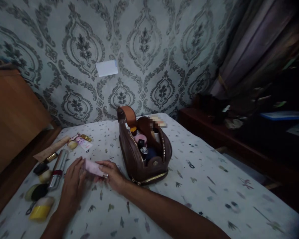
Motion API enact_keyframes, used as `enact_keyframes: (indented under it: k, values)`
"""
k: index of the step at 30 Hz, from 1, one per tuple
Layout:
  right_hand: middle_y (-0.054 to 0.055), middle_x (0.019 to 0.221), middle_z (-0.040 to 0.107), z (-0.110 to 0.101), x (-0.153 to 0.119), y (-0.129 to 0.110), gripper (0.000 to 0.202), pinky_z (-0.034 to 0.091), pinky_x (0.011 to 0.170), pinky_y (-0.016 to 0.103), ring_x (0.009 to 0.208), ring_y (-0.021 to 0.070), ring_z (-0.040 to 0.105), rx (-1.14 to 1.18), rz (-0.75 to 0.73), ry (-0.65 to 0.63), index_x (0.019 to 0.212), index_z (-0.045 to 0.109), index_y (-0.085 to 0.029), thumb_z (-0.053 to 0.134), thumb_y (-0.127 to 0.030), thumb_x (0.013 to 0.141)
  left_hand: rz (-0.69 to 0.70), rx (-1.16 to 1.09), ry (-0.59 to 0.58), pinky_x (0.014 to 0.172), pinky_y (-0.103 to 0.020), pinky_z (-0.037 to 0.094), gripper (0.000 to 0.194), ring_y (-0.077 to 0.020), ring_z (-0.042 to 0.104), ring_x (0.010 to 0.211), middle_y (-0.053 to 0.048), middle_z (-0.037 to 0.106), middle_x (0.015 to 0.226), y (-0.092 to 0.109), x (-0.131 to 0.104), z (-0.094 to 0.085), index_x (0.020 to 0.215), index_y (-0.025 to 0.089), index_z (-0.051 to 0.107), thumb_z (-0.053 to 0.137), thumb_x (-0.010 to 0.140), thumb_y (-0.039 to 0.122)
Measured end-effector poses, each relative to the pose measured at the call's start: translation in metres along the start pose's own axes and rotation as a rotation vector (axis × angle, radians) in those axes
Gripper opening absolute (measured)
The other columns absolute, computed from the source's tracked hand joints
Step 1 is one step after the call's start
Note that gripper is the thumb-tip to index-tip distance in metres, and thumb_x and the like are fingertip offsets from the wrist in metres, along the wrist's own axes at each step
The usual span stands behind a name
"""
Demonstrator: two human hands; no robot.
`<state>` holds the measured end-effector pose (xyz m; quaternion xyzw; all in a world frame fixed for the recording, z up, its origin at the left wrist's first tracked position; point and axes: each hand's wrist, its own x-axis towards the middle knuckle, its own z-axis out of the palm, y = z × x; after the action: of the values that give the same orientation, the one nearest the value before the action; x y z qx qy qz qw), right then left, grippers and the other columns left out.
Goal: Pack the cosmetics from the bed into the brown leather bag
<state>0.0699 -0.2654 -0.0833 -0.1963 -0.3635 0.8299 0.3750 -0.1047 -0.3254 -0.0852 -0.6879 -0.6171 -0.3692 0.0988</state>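
your right hand (112,175) is clamped on the pink tube (92,167) near its silver cap (105,175); from there it runs leftward, over the patterned cloth (206,196), to your left hand (73,174), whose fingers meet its broad end, though i cannot tell whether they pinch it.

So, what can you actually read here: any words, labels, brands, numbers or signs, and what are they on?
None can be read.
Pink tube: too blurred to make out any lettering.
Pale sachet: printed, but too small and blurred.
Black item in the bag: a tiny pale mark, too small to read.
White sheet on the wall: no legible writing.
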Motion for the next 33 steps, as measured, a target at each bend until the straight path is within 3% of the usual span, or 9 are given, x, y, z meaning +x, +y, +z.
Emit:
enact_keyframes:
  k: [3, 5, 8, 10, 15, 21, 25, 30, 33]
  values:
    - [0.002, 0.068, 0.069, 0.0, -0.001, -0.004, 0.051, 0.038, 0.049, 0.023, 0.049, 0.0121, 0.058, -0.009, 0.011, -0.015, 0.105, 0.07, -0.012, 0.074, -0.043, 0.064, -0.262, -0.172, 0.036, 0.116, -0.052, 0.027, 0.048, -0.0305, 0.038, 0.139, -0.015, 0.046, 0.146, 0.004, 0.006, -0.01, 0.135, 0.018, 0.049, 0.041, 0.096, 0.046]
    - [0.002, 0.07, 0.071, 0.0, -0.002, -0.006, 0.049, 0.038, 0.048, 0.023, 0.047, 0.0113, 0.057, -0.015, 0.016, -0.028, 0.105, 0.071, -0.013, 0.073, -0.04, 0.064, -0.458, -0.382, 0.088, 0.112, -0.049, 0.033, 0.051, -0.0301, 0.045, 0.131, -0.013, 0.054, 0.136, 0.01, 0.01, -0.017, 0.129, 0.018, 0.053, 0.052, 0.09, 0.051]
    - [0.003, 0.07, 0.072, 0.002, -0.003, -0.008, 0.048, 0.036, 0.047, 0.023, 0.047, 0.0114, 0.057, -0.035, 0.021, -0.033, 0.108, 0.072, -0.013, 0.07, -0.04, 0.069, -0.576, -0.531, 0.055, 0.074, -0.035, 0.054, 0.049, -0.0226, 0.064, 0.083, -0.006, 0.068, 0.093, 0.015, 0.013, -0.023, 0.114, 0.019, 0.06, 0.058, 0.084, 0.057]
    - [0.004, 0.07, 0.072, 0.002, -0.004, -0.008, 0.047, 0.036, 0.046, 0.023, 0.047, 0.0118, 0.057, -0.043, 0.025, -0.031, 0.109, 0.072, -0.013, 0.066, -0.043, 0.073, -0.624, -0.618, 0.029, 0.049, -0.026, 0.046, 0.046, -0.0157, 0.056, 0.054, 0.001, 0.062, 0.066, 0.016, 0.013, -0.024, 0.102, 0.019, 0.062, 0.059, 0.082, 0.06]
    - [0.003, 0.069, 0.07, 0.004, -0.005, -0.006, 0.049, 0.038, 0.047, 0.023, 0.048, 0.0123, 0.059, -0.079, 0.017, -0.042, 0.11, 0.071, -0.014, 0.064, -0.05, 0.077, -0.763, -0.845, 0.068, 0.038, -0.019, 0.037, 0.046, -0.0096, 0.047, 0.039, 0.007, 0.055, 0.049, 0.013, 0.012, -0.019, 0.086, 0.02, 0.055, 0.064, 0.076, 0.063]
    - [0.002, 0.083, 0.069, 0.004, -0.007, -0.002, 0.043, 0.043, 0.057, 0.024, 0.065, 0.0146, 0.066, -0.177, -0.064, -0.024, 0.109, 0.069, -0.017, 0.071, -0.042, 0.075, -0.814, -0.947, 0.109, 0.039, -0.017, 0.036, 0.048, -0.0085, 0.049, 0.04, 0.006, 0.057, 0.05, 0.008, 0.013, -0.013, 0.083, 0.019, 0.053, 0.071, 0.069, 0.062]
    - [0.005, 0.095, 0.068, 0.004, -0.006, -0.001, 0.041, 0.046, 0.062, 0.027, 0.072, 0.0164, 0.065, -0.306, -0.147, -0.028, 0.11, 0.067, -0.018, 0.07, -0.04, 0.076, -0.801, -0.935, 0.106, 0.043, -0.02, 0.042, 0.049, -0.0116, 0.057, 0.048, 0.003, 0.062, 0.06, 0.006, 0.014, -0.012, 0.091, 0.018, 0.054, 0.069, 0.071, 0.06]
    - [0.004, 0.1, 0.067, 0.006, -0.011, -0.003, 0.041, 0.048, 0.073, 0.03, 0.081, 0.0179, 0.061, -0.526, -0.233, 0.002, 0.118, 0.065, -0.02, 0.064, -0.035, 0.079, -0.737, -0.786, 0.076, 0.052, -0.027, 0.051, 0.051, -0.0187, 0.069, 0.066, -0.005, 0.069, 0.084, 0.004, 0.01, -0.01, 0.114, 0.019, 0.046, 0.058, 0.081, 0.056]
    - [0.006, 0.11, 0.065, 0.003, -0.011, 0.0, 0.04, 0.047, 0.081, 0.032, 0.092, 0.0194, 0.059, -0.672, -0.31, 0.06, 0.122, 0.065, -0.022, 0.058, -0.03, 0.083, -0.654, -0.573, 0.069, 0.054, -0.03, 0.052, 0.042, -0.0208, 0.07, 0.07, -0.006, 0.069, 0.086, 0.002, 0.009, -0.014, 0.115, 0.02, 0.047, 0.048, 0.087, 0.051]
